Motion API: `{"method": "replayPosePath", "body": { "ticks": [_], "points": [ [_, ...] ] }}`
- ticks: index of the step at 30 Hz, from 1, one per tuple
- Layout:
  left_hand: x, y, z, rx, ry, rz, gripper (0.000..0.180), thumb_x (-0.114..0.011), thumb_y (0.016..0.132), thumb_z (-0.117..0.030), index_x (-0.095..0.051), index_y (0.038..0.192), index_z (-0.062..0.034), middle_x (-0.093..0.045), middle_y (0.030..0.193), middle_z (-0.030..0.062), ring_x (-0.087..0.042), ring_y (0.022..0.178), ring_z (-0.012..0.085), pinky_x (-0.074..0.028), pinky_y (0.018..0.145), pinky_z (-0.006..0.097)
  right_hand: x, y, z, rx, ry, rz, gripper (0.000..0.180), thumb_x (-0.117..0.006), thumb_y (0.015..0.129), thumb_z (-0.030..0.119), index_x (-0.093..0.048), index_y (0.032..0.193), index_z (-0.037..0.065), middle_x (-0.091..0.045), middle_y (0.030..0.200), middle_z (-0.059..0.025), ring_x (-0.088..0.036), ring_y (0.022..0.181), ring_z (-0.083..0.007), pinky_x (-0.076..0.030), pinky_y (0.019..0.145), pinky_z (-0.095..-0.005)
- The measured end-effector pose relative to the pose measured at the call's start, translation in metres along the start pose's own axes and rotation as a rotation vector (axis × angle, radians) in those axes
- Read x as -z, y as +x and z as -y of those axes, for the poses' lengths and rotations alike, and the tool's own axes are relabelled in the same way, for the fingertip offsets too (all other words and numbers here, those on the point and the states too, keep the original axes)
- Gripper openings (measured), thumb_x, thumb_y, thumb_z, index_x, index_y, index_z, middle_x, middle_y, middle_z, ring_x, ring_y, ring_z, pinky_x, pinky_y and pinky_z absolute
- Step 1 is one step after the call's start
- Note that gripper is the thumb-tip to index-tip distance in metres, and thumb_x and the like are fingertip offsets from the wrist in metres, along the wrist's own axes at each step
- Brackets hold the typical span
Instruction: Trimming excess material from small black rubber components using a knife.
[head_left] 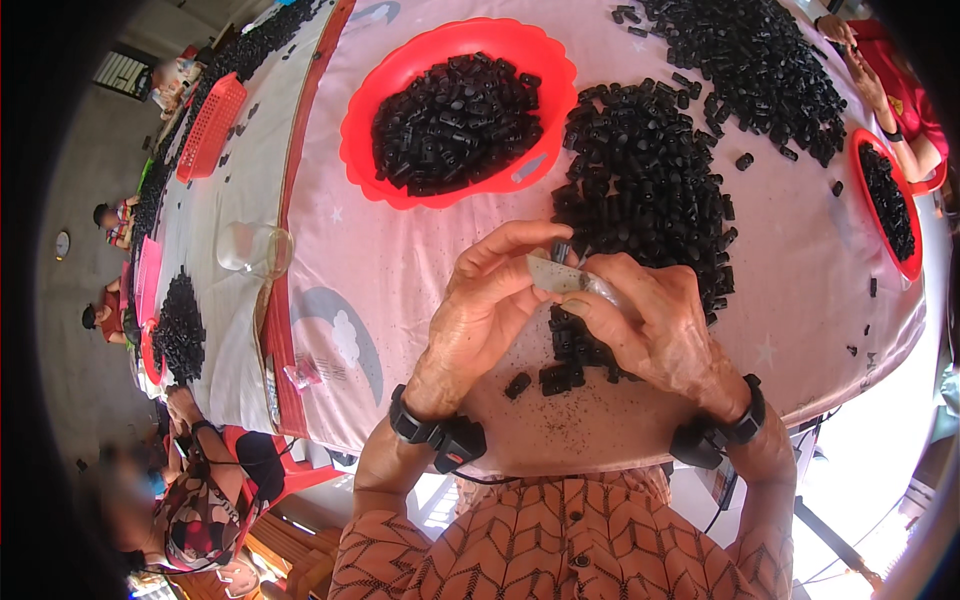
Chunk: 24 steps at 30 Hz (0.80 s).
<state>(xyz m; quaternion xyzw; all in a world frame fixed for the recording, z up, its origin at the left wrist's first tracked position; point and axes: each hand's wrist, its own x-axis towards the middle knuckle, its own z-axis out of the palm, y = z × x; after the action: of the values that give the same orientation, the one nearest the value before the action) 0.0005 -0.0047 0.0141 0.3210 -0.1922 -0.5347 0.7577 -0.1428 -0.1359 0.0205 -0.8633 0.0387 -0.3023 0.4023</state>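
Observation:
My left hand [472,310] is closed, pinching a small black cylindrical part [562,250] between thumb and forefinger. In my right hand [655,315] is a flat pale blade-like piece [553,274], its rear end wrapped in something clear and shiny. The flat piece lies close under the black part, between both hands; whether they touch I cannot tell. Just beyond my hands spreads a heap of similar black parts [640,170], with a few loose ones near the table edge. A red scalloped basin [365,150] half full of such parts stands beyond my left hand.
Dark crumbs [570,420] dot the pink cloth [390,260] before me. Far right are another heap [755,70], a red bowl [912,262] and a co-worker's arms [875,90]. A glass jar [255,250] and red basket [212,128] stand left, where other people sit.

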Motion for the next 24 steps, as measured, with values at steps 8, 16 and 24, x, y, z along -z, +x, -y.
{"method": "replayPosePath", "body": {
  "ticks": [8, 16, 24],
  "points": [
    [-0.0025, -0.0009, 0.0014, -0.015, 0.013, -0.035, 0.027, -0.056, 0.093, -0.001, -0.059, 0.12, 0.0019, -0.064, 0.102, 0.008, -0.062, 0.098, 0.0152, -0.048, 0.086, 0.029, -0.0017, 0.0006, 0.0018, -0.016, 0.016, -0.021, 0.017, -0.067, 0.089, 0.017, -0.061, 0.092, 0.002, -0.057, 0.059, -0.0109, -0.06, 0.048, -0.025, -0.047, 0.044, -0.0339],
    [-0.0031, -0.0001, 0.0041, -0.017, 0.02, -0.064, 0.026, -0.054, 0.093, 0.0, -0.06, 0.119, 0.0013, -0.064, 0.102, 0.008, -0.062, 0.097, 0.0147, -0.048, 0.088, 0.029, -0.0047, 0.0, -0.0003, -0.031, 0.007, -0.007, 0.015, -0.068, 0.088, 0.016, -0.06, 0.087, 0.003, -0.054, 0.056, -0.0107, -0.056, 0.045, -0.0262, -0.045, 0.042, -0.0344],
    [-0.0036, -0.0005, 0.0095, 0.018, 0.068, -0.085, 0.028, -0.058, 0.088, -0.006, -0.058, 0.115, 0.0021, -0.061, 0.108, 0.0106, -0.059, 0.1, 0.0182, -0.047, 0.09, 0.03, -0.0041, 0.0002, -0.0019, -0.081, 0.004, -0.02, 0.02, -0.069, 0.088, 0.016, -0.056, 0.079, 0.004, -0.053, 0.056, -0.014, -0.055, 0.044, -0.0294, -0.044, 0.041, -0.0368]
  ]
}}
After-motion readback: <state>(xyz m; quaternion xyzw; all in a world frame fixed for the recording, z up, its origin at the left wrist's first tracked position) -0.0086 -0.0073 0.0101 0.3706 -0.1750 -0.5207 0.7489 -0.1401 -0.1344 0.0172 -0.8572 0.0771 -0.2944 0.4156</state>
